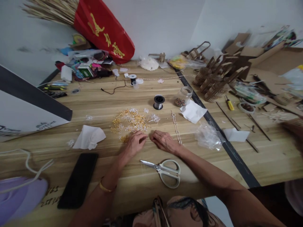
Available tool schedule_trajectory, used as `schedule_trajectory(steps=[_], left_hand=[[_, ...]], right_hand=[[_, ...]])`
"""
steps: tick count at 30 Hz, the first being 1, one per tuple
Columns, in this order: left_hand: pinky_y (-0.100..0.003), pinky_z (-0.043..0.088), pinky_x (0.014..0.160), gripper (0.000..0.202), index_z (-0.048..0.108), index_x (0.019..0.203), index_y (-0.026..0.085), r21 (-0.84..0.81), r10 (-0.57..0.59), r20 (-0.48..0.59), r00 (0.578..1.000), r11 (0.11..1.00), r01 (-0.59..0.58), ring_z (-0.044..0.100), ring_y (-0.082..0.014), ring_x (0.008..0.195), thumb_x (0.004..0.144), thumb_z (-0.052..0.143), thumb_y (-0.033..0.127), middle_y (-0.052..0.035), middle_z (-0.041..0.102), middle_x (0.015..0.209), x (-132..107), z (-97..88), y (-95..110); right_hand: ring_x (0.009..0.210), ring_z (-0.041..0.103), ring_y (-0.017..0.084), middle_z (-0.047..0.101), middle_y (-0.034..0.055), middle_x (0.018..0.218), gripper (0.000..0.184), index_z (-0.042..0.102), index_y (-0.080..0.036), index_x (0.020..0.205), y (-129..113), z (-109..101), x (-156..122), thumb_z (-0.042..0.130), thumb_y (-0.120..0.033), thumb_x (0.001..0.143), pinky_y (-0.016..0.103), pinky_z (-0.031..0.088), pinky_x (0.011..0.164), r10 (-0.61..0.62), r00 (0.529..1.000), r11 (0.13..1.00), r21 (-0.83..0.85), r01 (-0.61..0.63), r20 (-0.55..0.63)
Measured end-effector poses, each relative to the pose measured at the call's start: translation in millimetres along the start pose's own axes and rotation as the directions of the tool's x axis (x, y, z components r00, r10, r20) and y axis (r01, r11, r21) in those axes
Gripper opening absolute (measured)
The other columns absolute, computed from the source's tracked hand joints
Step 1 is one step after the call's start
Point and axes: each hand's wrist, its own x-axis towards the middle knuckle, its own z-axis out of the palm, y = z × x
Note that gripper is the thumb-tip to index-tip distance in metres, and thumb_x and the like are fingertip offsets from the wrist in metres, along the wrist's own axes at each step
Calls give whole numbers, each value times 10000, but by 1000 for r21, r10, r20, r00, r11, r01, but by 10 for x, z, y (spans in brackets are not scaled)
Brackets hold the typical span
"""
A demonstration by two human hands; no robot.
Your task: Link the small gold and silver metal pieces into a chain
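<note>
Both my hands rest on the wooden table (99, 101), fingertips almost meeting. My left hand (133, 143) has its fingers curled in a pinch at the near edge of a heap of gold and silver beads and findings (130, 123). My right hand (164, 141) is also curled, its fingertips pinched toward the left hand; what either pinch holds is too small to see. A beaded strand (176, 127) lies just right of my right hand. White-handled scissors (165, 170) lie shut between my forearms.
A black phone (79, 179) and crumpled tissue (88, 137) lie at the left. A wire spool (158, 102), a glass jar of beads (183, 96), white paper (193, 111) and a plastic bag (208, 135) sit beyond. Wooden baskets (215, 78) crowd the right table.
</note>
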Motion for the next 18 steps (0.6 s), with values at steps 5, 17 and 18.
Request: schedule_trajectory(steps=[5, 17, 18], left_hand=[[-367, 465, 891, 100, 695, 914, 172, 161, 58, 92, 994, 984, -72, 568, -209, 924, 841, 628, 175, -56, 650, 902, -24, 1, 78], [-358, 431, 818, 159, 639, 816, 172, 289, 106, 63, 992, 950, -119, 527, -219, 887, 901, 511, 133, -61, 607, 858, -29, 53, 86], [-354, 433, 817, 146, 639, 823, 177, 270, 100, 49, 994, 957, -110, 529, -216, 884, 897, 520, 138, -58, 609, 854, -27, 52, 78]], right_hand=[[769, 562, 151, 612, 60, 887, 149, 553, -175, 914, 61, 5, -6, 426, -230, 969, 241, 413, 667, 36, 999, 988, 148, -36, -2], [749, 557, 137, 597, 44, 859, 141, 571, -176, 882, 48, -60, 17, 460, -233, 947, 237, 430, 682, 123, 992, 926, 360, -111, -10], [748, 558, 135, 595, 43, 861, 132, 573, -175, 886, 48, -67, 15, 471, -236, 943, 238, 434, 681, 131, 991, 920, 375, -116, -15]])
